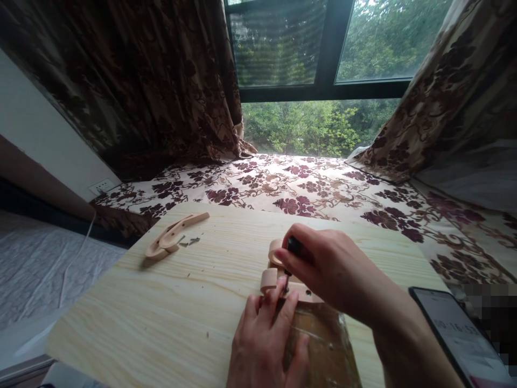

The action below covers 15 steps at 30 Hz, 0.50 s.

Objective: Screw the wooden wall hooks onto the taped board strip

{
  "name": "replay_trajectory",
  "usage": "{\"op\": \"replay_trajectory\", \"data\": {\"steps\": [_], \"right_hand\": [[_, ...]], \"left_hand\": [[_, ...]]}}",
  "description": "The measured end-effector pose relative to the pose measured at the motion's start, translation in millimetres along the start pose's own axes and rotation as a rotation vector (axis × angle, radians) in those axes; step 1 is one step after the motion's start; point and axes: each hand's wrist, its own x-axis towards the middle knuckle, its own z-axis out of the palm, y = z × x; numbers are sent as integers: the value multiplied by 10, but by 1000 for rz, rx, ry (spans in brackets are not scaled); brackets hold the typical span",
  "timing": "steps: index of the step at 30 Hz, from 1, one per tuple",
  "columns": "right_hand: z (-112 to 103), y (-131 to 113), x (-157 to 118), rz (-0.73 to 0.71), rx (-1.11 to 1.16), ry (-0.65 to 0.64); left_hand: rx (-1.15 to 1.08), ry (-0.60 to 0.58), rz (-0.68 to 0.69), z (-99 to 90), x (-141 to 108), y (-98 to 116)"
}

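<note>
My right hand (329,264) grips the black handle of a screwdriver (293,246), its shaft pointing down at a pale wooden hook (269,280). The tip is among my left fingertips, at a screw partly hidden by them. My left hand (260,339) lies with fingers spread, its fingertips pressing on the hook on either side of the shaft. A second dark screw (308,292) sits in the hook's flat part. Just behind is another curled wooden hook (274,252), partly covered by my right hand. Beneath my left hand is a brown, film-wrapped block (323,337).
Two more wooden hooks (163,245) lie together at the table's left, beside several small dark screws (194,240). A phone (456,334) showing a timer is at the right, near my right forearm. Behind the pale wooden table (169,323) is a flowered window seat (294,186).
</note>
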Motion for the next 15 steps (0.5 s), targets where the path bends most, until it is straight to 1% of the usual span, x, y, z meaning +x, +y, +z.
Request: {"op": "replay_trajectory", "data": {"steps": [2,6,9,12,15], "right_hand": [[0,-25,-6,-17,5,-14],[-14,-72,-34,-100,52,-111],[-9,-61,-25,-87,73,-111],[16,-28,15,-29,55,-55],[56,-6,48,20,51,-15]], "left_hand": [[-12,-13,-12,9,-14,0],[-40,-54,-45,49,-84,-23],[1,-97,2,90,-122,-69],[105,-38,74,153,-149,-141],[190,17,163,285,-221,-221]]}}
